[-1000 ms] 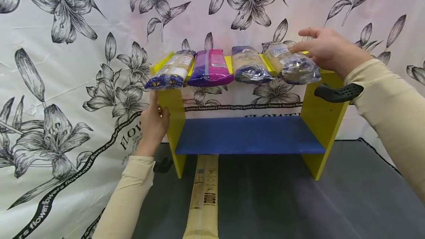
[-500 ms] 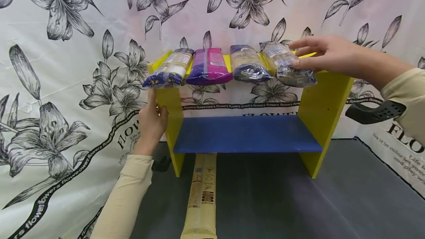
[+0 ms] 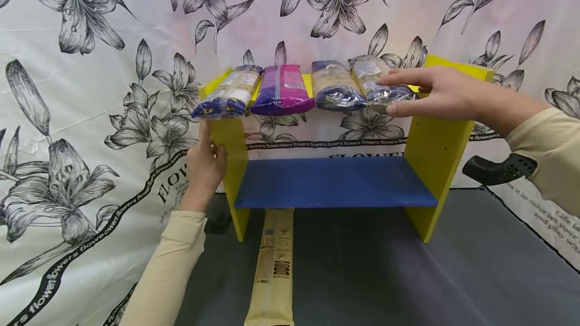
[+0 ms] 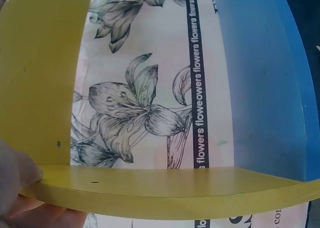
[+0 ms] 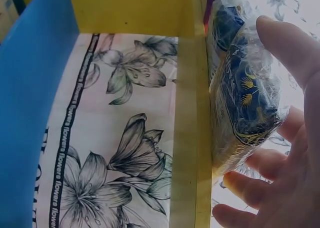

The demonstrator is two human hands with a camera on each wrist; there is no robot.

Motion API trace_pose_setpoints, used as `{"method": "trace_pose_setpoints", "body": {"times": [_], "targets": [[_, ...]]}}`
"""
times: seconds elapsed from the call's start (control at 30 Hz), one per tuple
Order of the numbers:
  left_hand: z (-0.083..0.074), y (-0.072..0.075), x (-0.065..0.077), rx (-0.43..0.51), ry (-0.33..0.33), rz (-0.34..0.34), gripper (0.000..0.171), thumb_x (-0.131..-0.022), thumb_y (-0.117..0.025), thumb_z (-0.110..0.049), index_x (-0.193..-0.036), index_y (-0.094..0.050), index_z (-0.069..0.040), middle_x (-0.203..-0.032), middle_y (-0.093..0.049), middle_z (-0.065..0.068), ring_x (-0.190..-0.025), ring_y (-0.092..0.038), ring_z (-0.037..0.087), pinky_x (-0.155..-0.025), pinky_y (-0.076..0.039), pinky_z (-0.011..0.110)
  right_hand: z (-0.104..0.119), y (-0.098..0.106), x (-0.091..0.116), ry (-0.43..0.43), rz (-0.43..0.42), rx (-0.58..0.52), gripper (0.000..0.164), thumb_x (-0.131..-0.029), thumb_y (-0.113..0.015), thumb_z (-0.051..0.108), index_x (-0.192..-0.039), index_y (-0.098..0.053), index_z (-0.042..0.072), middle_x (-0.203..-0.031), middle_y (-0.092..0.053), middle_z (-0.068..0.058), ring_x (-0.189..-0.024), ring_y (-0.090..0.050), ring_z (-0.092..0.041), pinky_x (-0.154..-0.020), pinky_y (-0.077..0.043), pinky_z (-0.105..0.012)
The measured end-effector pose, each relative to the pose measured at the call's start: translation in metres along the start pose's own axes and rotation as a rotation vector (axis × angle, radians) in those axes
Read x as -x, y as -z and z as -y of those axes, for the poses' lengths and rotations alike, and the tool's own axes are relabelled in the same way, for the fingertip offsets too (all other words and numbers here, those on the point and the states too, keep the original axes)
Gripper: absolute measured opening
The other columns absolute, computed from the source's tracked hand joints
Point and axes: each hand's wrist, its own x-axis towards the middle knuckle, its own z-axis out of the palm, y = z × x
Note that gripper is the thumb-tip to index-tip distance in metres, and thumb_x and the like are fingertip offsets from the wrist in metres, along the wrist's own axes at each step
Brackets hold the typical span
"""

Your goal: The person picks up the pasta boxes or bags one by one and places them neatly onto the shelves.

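Observation:
My left hand (image 3: 204, 167) grips the yellow side panel (image 3: 232, 152) of a small shelf unit near its top left corner. In the left wrist view, the thumb (image 4: 22, 170) lies inside the panel and fingers show outside it. Along the top of the unit lie a blue-and-white packet (image 3: 233, 89), a magenta packet (image 3: 282, 89) and two tan-and-blue clear plastic packets. My right hand (image 3: 446, 92), fingers extended, touches the right side of the rightmost packet (image 3: 369, 74). In the right wrist view, its thumb (image 5: 285, 42) lies by the packet's front end. The packets' contents are unclear.
The unit has a blue lower shelf (image 3: 335, 182) and a yellow right side panel (image 3: 435, 165). A long beige package (image 3: 273, 270) lies on the dark table (image 3: 362, 275), its far end under the shelf. A flower-printed cloth (image 3: 90, 140) hangs behind.
My right hand has come down beside the rightmost packet. That packet has shifted left, now against the neighbouring tan-and-blue one. My left hand has stayed on the side panel.

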Motion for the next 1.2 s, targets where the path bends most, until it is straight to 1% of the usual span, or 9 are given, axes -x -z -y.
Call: {"method": "trace_pose_setpoints", "body": {"times": [0.1,0.3,0.43,0.5,0.57,0.7,0.9,1.1,1.2], "targets": [[-0.001,0.001,-0.001,0.009,-0.006,-0.015,0.077,-0.092,-0.052,0.004,-0.161,-0.027,-0.019,-0.067,-0.061,0.029,-0.056,-0.066,0.042,-0.05,-0.049,0.041,0.0,0.002,-0.002,0.005,0.008,-0.024,0.071,-0.096,-0.061,0.048,-0.16,-0.036,0.03,-0.173,-0.014,-0.007,-0.149,-0.028,-0.052,-0.112,-0.029,-0.071],[-0.001,0.002,-0.002,0.017,-0.001,-0.006,0.078,-0.092,-0.052,0.004,-0.162,-0.026,-0.019,-0.068,-0.062,0.03,-0.057,-0.065,0.042,-0.052,-0.052,0.044,0.001,0.001,-0.005,-0.009,-0.002,-0.041,0.071,-0.095,-0.062,0.048,-0.159,-0.037,0.03,-0.173,-0.016,-0.008,-0.143,-0.034,-0.052,-0.107,-0.033,-0.068],[-0.001,0.003,-0.001,0.011,0.01,0.003,0.076,-0.093,-0.052,0.004,-0.162,-0.027,-0.018,-0.066,-0.061,0.029,-0.054,-0.063,0.041,-0.049,-0.048,0.041,0.004,-0.004,-0.009,-0.003,-0.018,-0.078,0.072,-0.095,-0.063,0.048,-0.159,-0.038,0.028,-0.172,-0.017,-0.009,-0.147,-0.032,-0.051,-0.109,-0.033,-0.067],[-0.001,0.002,0.0,0.003,0.009,0.002,0.075,-0.093,-0.052,0.004,-0.161,-0.028,-0.016,-0.064,-0.059,0.027,-0.051,-0.06,0.039,-0.048,-0.044,0.037,0.007,-0.006,-0.01,0.003,-0.025,-0.094,0.072,-0.095,-0.064,0.047,-0.159,-0.039,0.027,-0.172,-0.017,-0.008,-0.15,-0.027,-0.052,-0.112,-0.03,-0.07],[-0.001,0.002,0.0,0.0,0.006,0.003,0.075,-0.093,-0.052,0.004,-0.161,-0.028,-0.015,-0.062,-0.056,0.025,-0.048,-0.055,0.036,-0.047,-0.038,0.034,0.008,-0.008,-0.011,0.007,-0.034,-0.094,0.072,-0.095,-0.064,0.047,-0.159,-0.039,0.027,-0.172,-0.017,-0.008,-0.152,-0.025,-0.051,-0.113,-0.028,-0.071],[-0.001,0.002,-0.002,-0.008,-0.006,-0.004,0.074,-0.092,-0.052,0.004,-0.16,-0.028,-0.016,-0.06,-0.056,0.024,-0.045,-0.051,0.033,-0.046,-0.035,0.032,0.01,-0.008,-0.013,0.014,-0.043,-0.083,0.071,-0.095,-0.064,0.047,-0.159,-0.039,0.027,-0.172,-0.019,-0.008,-0.153,-0.024,-0.05,-0.115,-0.026,-0.072],[-0.001,0.003,-0.004,-0.01,0.0,-0.017,0.075,-0.092,-0.052,0.003,-0.16,-0.029,-0.018,-0.061,-0.057,0.025,-0.047,-0.056,0.036,-0.047,-0.038,0.033,0.011,-0.005,-0.019,0.001,-0.049,-0.085,0.071,-0.095,-0.064,0.047,-0.158,-0.04,0.027,-0.171,-0.022,-0.008,-0.153,-0.025,-0.048,-0.115,-0.027,-0.071],[-0.001,0.002,-0.001,0.005,0.008,0.005,0.076,-0.094,-0.052,0.003,-0.162,-0.025,-0.02,-0.065,-0.059,0.026,-0.055,-0.064,0.04,-0.05,-0.047,0.038,0.006,-0.006,-0.021,-0.016,-0.051,-0.082,0.071,-0.096,-0.062,0.049,-0.159,-0.038,0.027,-0.169,-0.026,-0.012,-0.151,-0.028,-0.048,-0.114,-0.028,-0.071],[-0.001,0.001,0.0,0.009,-0.008,0.005,0.078,-0.093,-0.052,0.003,-0.162,-0.024,-0.019,-0.062,-0.057,0.024,-0.051,-0.06,0.037,-0.047,-0.044,0.037,0.002,-0.009,-0.021,-0.011,-0.065,-0.085,0.071,-0.096,-0.062,0.049,-0.159,-0.039,0.026,-0.169,-0.028,-0.013,-0.15,-0.029,-0.049,-0.113,-0.029,-0.072]]}}
